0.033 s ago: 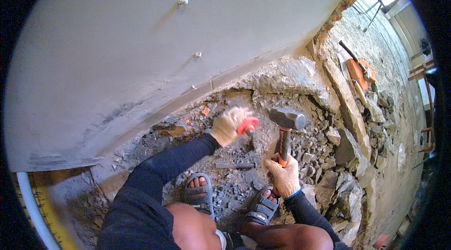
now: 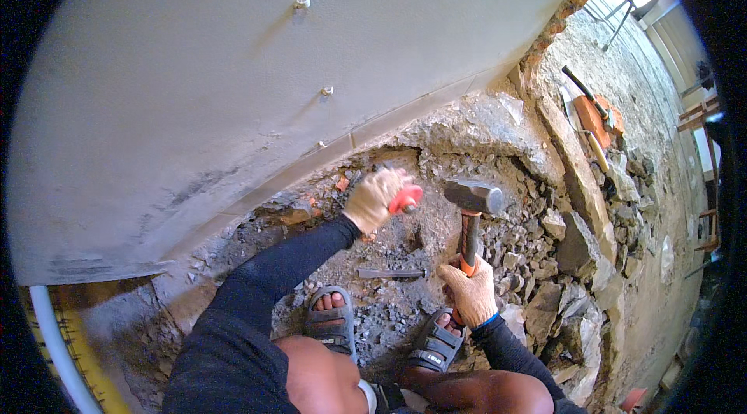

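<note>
My left hand (image 2: 375,194), in a pale work glove, is closed around a chisel with a red hand guard (image 2: 405,199). A short metal end shows beyond the guard; the hand hides the shaft and motion blurs the glove. My gloved right hand (image 2: 471,289) grips a sledgehammer with a short orange-and-black handle (image 2: 470,247). The hammer's heavy steel head (image 2: 473,198) is up, just right of the chisel and apart from it. Below both hands, a flat dark metal bar (image 2: 391,274) lies across the rubble between my sandalled feet.
A plastered wall (image 2: 194,103) with small white pipe stubs rises at the left. Broken stones (image 2: 545,297) are heaped at the right beside a long concrete edge (image 2: 576,173). Past it lie a black-handled hammer (image 2: 583,89), orange bricks (image 2: 595,120) and a wooden-handled trowel (image 2: 597,151).
My left hand has shifted slightly left with the chisel, and the red guard has tilted. The sledgehammer's head has moved a touch left; my right hand is nearly still.
</note>
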Available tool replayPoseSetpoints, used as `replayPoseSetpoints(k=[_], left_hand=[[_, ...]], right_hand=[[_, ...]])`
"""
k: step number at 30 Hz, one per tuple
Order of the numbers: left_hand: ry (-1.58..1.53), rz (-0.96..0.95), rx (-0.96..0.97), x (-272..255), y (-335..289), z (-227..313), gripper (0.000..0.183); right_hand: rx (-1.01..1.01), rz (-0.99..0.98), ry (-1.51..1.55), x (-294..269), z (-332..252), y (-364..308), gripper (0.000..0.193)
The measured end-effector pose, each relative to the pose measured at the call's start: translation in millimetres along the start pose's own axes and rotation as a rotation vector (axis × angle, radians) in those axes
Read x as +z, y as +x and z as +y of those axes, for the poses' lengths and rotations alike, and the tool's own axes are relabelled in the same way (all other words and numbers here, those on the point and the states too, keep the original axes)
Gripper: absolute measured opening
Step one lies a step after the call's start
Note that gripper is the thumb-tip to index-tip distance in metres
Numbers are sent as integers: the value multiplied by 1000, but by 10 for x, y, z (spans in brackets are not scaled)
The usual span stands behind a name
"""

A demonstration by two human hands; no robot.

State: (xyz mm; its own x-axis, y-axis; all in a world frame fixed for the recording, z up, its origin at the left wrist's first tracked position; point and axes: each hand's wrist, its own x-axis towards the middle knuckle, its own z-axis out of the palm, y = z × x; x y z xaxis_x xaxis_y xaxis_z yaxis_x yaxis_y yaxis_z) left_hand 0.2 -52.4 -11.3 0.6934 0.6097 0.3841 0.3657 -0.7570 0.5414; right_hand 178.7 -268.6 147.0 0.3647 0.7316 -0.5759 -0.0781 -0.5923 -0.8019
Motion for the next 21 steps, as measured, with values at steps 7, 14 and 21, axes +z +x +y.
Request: replayPoseSetpoints(k=[7,14,21], left_hand=[[-21,-154,7,-48,-363,-65,43],[-33,84,-50,-178,-391,240,45],[117,42,32,-17,-284,-422,44]], right_hand=[[11,-63,-103,48,241,23,19],[-7,-113,-60,79,377,47,20],[29,-150,-17,136,403,10,18]])
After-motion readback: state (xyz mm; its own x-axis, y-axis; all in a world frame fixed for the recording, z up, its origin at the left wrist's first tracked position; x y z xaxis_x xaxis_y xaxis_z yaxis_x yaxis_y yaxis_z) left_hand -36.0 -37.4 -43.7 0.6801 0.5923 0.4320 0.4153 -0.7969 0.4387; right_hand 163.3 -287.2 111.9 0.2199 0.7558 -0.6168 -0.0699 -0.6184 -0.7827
